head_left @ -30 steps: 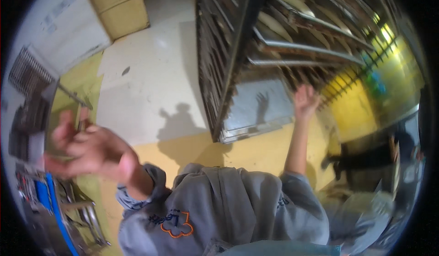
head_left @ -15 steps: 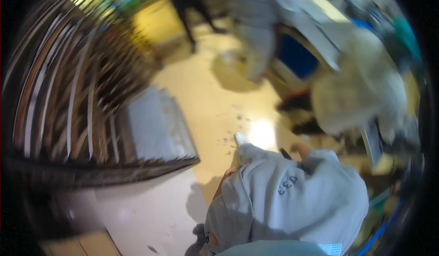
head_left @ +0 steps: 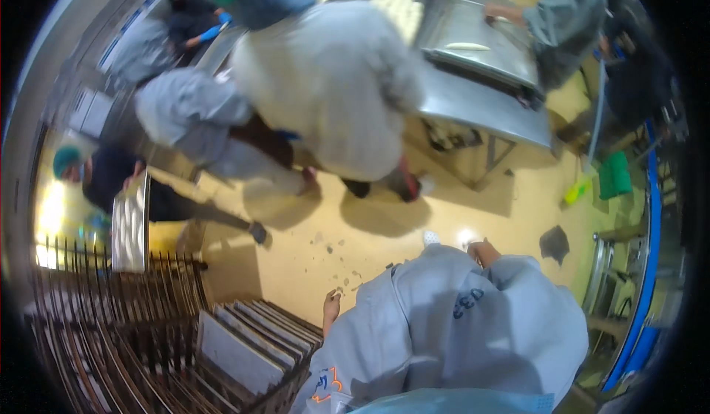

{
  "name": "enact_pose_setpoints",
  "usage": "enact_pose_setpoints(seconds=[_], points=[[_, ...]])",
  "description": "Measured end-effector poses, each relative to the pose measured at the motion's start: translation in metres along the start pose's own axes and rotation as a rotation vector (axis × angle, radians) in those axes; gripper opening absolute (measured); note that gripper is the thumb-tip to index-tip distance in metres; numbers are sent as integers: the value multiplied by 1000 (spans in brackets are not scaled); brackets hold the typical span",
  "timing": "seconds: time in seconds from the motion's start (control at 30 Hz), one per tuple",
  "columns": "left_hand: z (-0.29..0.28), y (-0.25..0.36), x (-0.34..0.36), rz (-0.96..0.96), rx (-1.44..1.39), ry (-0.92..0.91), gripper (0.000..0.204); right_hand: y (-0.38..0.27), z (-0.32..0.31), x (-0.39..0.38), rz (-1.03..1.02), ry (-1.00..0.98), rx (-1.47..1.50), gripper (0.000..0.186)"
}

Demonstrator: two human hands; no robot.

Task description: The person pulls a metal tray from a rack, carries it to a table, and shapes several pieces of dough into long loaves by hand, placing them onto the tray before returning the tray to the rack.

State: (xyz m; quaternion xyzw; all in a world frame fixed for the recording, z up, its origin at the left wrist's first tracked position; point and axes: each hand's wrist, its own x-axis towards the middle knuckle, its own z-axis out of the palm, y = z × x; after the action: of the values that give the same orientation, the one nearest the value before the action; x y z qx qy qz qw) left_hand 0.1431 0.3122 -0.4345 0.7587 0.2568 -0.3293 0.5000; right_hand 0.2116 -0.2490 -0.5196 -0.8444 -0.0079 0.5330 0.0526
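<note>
Low beside my grey smock (head_left: pixel 444 325), my left hand (head_left: pixel 331 312) hangs near the tray rack with its fingers loosely bent. Nothing shows in it, and it touches nothing I can see. On the other side, my right hand (head_left: pixel 483 253) comes out of its sleeve over the floor. Its fingers are small and partly hidden, so I cannot see whether it holds anything. A white shoe (head_left: pixel 431 238) of mine shows in front of the smock. The dark metal rack (head_left: pixel 166 296) at the lower left holds several upright flat trays (head_left: pixel 248 340).
Ahead, people in grey and white smocks stand at a metal table (head_left: pixel 481 107) with trays and pale dough pieces (head_left: pixel 398 11). At left a person carries a tray (head_left: pixel 130 225) of long pale pieces. A green dustpan (head_left: pixel 614 175) and a broom (head_left: pixel 579 188) are at right. Dark debris dots the floor.
My view has swung to the right. The rack has shifted to the lower left, and the work table and the people around it now fill the top. My left hand has moved farther out from my smock.
</note>
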Motion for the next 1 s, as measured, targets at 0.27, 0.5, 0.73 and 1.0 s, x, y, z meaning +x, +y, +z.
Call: enact_pose_setpoints(seconds=[0.27, 0.5, 0.73, 1.0], points=[[116, 195, 145, 249, 672, -251, 49, 154, -94, 14, 224, 756, 814, 38], [191, 320, 167, 496, 238, -354, 43, 111, -240, -52, -263, 1296, 1104, 24], [195, 479, 150, 747, 57, -494, 42, 99, -370, -62, -202, 1521, 875, 18], [190, 711, 234, 1109, -158, 138, 50, 75, -398, -44, -29, 1557, 637, 17]])
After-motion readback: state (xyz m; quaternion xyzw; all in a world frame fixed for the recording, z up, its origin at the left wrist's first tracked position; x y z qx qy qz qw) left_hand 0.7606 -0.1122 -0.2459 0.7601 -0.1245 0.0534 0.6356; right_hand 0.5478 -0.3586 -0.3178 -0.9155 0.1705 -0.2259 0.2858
